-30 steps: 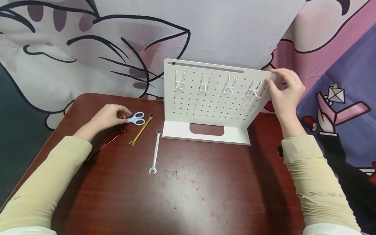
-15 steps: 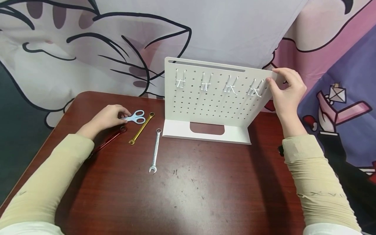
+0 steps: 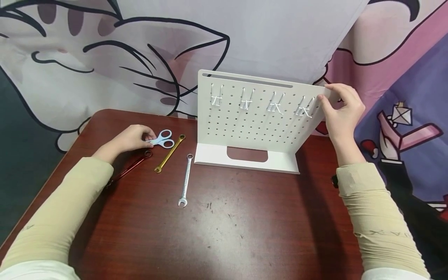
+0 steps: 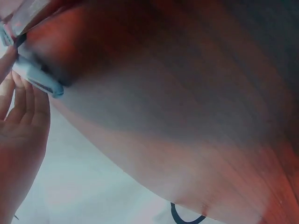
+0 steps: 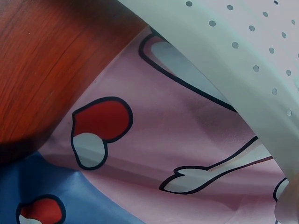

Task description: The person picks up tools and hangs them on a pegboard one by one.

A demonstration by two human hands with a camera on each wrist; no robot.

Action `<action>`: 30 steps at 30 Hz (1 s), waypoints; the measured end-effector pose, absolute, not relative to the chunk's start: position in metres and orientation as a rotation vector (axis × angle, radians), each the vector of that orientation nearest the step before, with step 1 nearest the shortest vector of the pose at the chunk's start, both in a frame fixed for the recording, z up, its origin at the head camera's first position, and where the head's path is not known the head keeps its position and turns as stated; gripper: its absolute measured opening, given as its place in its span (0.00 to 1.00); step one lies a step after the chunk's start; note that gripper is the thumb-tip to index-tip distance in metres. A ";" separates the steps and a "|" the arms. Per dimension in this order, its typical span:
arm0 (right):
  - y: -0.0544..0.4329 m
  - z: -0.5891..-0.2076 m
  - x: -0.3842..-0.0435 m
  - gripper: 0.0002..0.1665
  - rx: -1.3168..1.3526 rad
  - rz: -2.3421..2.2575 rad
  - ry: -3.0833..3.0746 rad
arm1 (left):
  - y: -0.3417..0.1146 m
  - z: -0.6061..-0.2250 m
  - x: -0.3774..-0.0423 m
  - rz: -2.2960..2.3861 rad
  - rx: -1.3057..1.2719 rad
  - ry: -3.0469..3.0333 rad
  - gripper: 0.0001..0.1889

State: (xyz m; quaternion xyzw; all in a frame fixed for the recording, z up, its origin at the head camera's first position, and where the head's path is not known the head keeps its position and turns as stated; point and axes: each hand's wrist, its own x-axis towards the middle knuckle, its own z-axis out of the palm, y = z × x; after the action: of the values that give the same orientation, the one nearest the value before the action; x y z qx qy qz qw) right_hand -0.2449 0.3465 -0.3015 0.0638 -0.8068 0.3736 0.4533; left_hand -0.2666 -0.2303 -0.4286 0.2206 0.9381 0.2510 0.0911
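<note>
My left hand pinches a pair of light blue scissors at the far left of the table, with the two finger loops pointing right. Its fingers hide the blade end. In the left wrist view, the fingers lie against part of the light blue scissors. My right hand grips the upper right corner of a white pegboard stand, thumb on the front and fingers behind. The right wrist view shows the perforated board's edge and only a sliver of the hand.
Several white wire hooks hang along the board's upper rows. A gold wrench, a silver wrench and a red wrench lie on the brown table. A printed cloth hangs close behind the table.
The left fingers have closed further onto the scissors, and their loops have tilted slightly upward. The right hand keeps its hold on the board, and the wrenches lie as before.
</note>
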 end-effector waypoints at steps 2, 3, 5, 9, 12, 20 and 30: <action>0.346 -0.302 -0.244 0.13 0.158 0.923 -1.993 | -0.231 -0.427 -0.267 0.755 0.653 2.779 0.09; 0.346 -0.302 -0.244 0.13 0.159 0.924 -1.992 | -0.231 -0.426 -0.267 0.759 0.652 2.774 0.09; 0.346 -0.302 -0.243 0.13 0.162 0.925 -1.992 | -0.231 -0.425 -0.266 0.774 0.648 2.763 0.09; 0.345 -0.303 -0.243 0.13 0.165 0.930 -1.988 | -0.230 -0.421 -0.264 0.805 0.627 2.753 0.08; 0.345 -0.302 -0.243 0.13 0.169 0.928 -1.984 | -0.224 -0.419 -0.260 0.860 0.596 2.752 0.08; 0.345 -0.300 -0.244 0.12 0.161 0.907 -1.988 | -0.203 -0.410 -0.247 1.116 0.544 2.758 0.10; 0.346 -0.301 -0.244 0.13 0.150 0.900 -1.999 | -0.171 -0.395 -0.235 1.316 0.576 2.794 0.11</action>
State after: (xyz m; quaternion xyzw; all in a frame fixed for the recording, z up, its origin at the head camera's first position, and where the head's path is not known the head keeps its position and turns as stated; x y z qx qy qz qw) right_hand -0.2441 0.3456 -0.3012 0.0608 -0.8101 0.3649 0.4548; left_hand -0.2349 -0.1710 -0.3948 0.1832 0.8894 0.4189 -0.0003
